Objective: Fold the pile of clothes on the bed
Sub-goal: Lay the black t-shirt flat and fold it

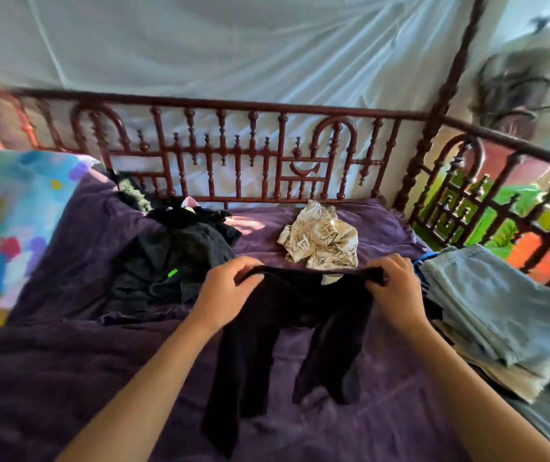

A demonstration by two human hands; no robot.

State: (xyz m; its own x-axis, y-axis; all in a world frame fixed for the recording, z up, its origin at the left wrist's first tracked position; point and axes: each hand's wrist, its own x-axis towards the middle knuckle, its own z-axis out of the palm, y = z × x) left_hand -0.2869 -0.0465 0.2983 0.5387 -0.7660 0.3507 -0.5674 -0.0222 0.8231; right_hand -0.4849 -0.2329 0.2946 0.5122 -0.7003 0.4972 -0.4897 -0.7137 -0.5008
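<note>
Holding up black leggings [300, 311], I am clamping my left hand [230, 290] and right hand [397, 290] on the waistband ends; legs are trailing on the purple bedspread [393, 415].

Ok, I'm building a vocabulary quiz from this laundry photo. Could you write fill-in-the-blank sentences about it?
1. The left hand and right hand hold the black leggings by the ____.
2. The crumpled cream garment lies on a bedspread coloured ____.
3. The folded stack on the right is topped with pale ____ denim.
4. The unfolded dark pile lies to the ____ of the leggings.
Missing words: waistband; purple; blue; left.
</note>
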